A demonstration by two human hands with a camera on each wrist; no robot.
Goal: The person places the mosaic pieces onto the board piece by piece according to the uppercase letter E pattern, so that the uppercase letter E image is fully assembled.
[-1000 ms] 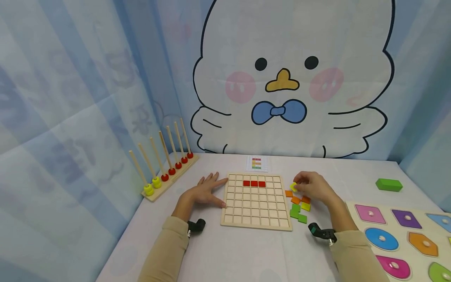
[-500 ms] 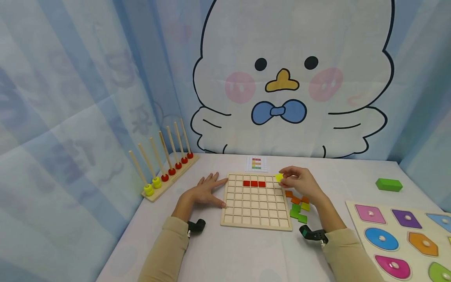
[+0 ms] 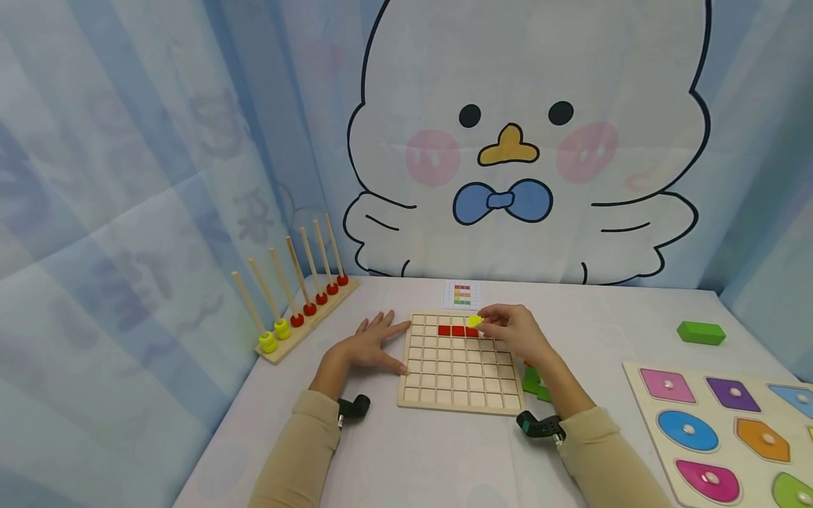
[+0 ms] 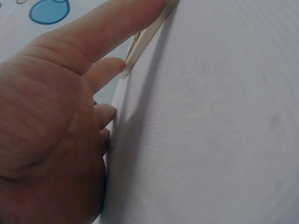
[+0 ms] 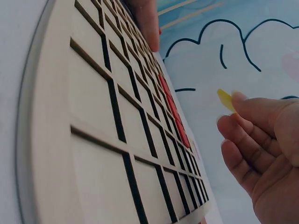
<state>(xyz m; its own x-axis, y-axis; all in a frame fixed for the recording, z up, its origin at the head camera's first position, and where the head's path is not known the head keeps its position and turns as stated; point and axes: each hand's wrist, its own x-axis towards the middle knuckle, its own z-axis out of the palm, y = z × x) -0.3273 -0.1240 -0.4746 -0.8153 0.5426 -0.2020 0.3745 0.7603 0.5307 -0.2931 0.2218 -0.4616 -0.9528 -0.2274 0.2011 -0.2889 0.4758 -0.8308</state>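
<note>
My right hand (image 3: 517,331) pinches a thin yellow square tile (image 5: 226,100) between thumb and finger, held above the far right part of a wooden grid board (image 3: 460,384). Three red tiles (image 3: 458,331) lie side by side in a row of cells near the board's far edge. My left hand (image 3: 365,346) rests at the board's left side, fingers spread, thumb and index finger touching its edge. In the left wrist view the thumb (image 4: 107,23) meets the board's rim. Green tiles (image 3: 535,382) lie right of the board, partly hidden by my right arm along with the other loose tiles.
Behind the board lies a small pattern card (image 3: 462,295). A bead rack (image 3: 305,317) with upright pegs stands at the left. On the right are a green block (image 3: 701,333) and a knobbed shape puzzle (image 3: 724,423).
My right hand has lifted the yellow tile from beside the loose tiles and carried it left, over the board. The left hand has stayed in place.
</note>
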